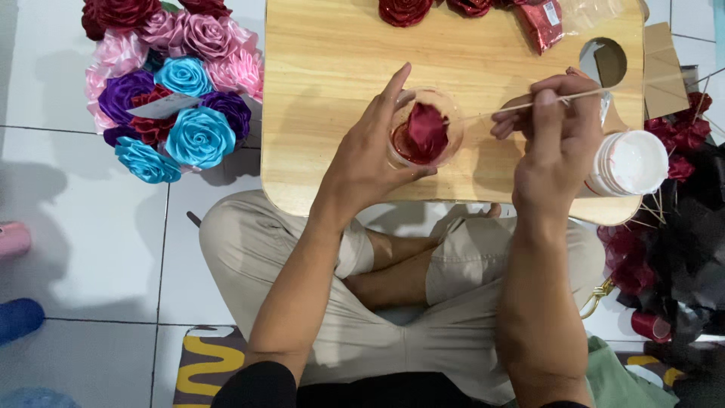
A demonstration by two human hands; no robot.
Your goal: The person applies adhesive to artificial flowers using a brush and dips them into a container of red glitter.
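Observation:
My left hand (370, 155) grips a small clear plastic cup (423, 132) with a dark red ribbon rose bud inside, held over the wooden board (332, 68). My right hand (555, 132) pinches a thin wooden skewer (521, 106) whose tip points left toward the cup's rim. The skewer's far end runs off to the right past the board's round hole (603, 62).
A bouquet of ribbon roses (174, 83) in pink, purple, blue and red stands on the white tiled floor at left. Red roses (404, 10) and a red foil packet (540, 23) lie at the board's far edge. A white lidded jar (630, 162) sits at right, beside dark red flowers and black wrapping (680, 227).

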